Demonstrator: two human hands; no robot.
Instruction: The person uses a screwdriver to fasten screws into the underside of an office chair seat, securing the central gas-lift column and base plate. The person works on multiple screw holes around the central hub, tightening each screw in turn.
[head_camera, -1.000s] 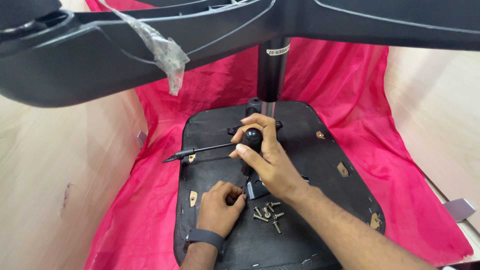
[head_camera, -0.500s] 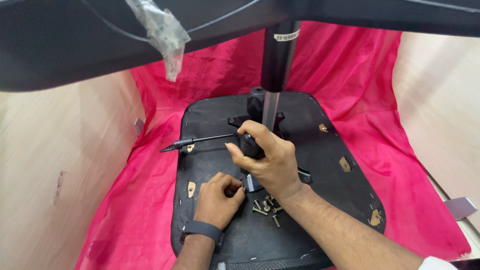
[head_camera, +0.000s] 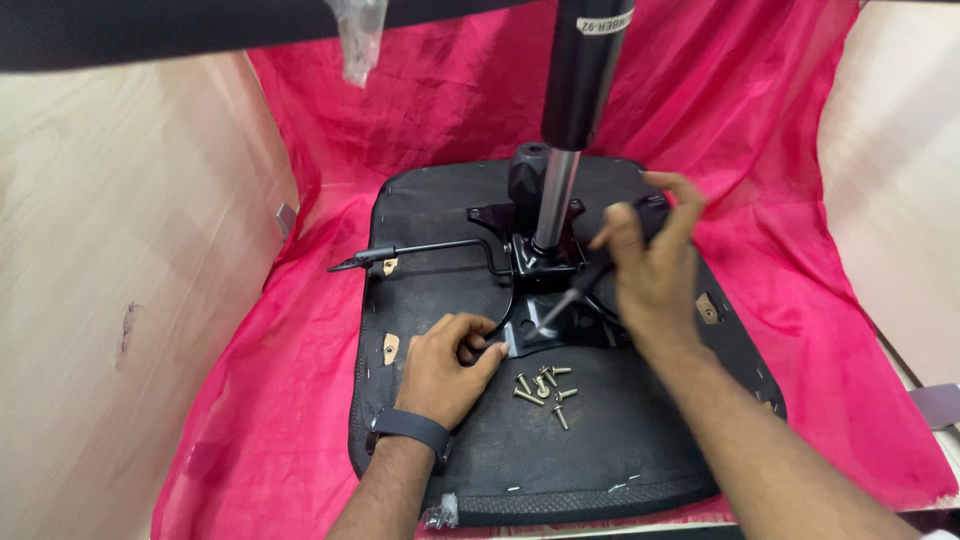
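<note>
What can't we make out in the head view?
- Screwdriver grip: covered by the right hand, motion-blurred.
- Mounting plate near corner: partly under the left hand fingertips; whether a screw sits in that hole is hidden.
- Loose screws: too small to tell head type.
- Gas cylinder top and chair base: cut off by the top edge.
- Seat underside front rim: cut by the bottom edge.

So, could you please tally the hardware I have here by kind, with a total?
Loose screws on the black seat base: 6, as far as shows
Screwdrivers, in the right hand: 1
Black mounting plates, touched by the left hand: 1
Gas cylinders: 1
Total: 9
</note>
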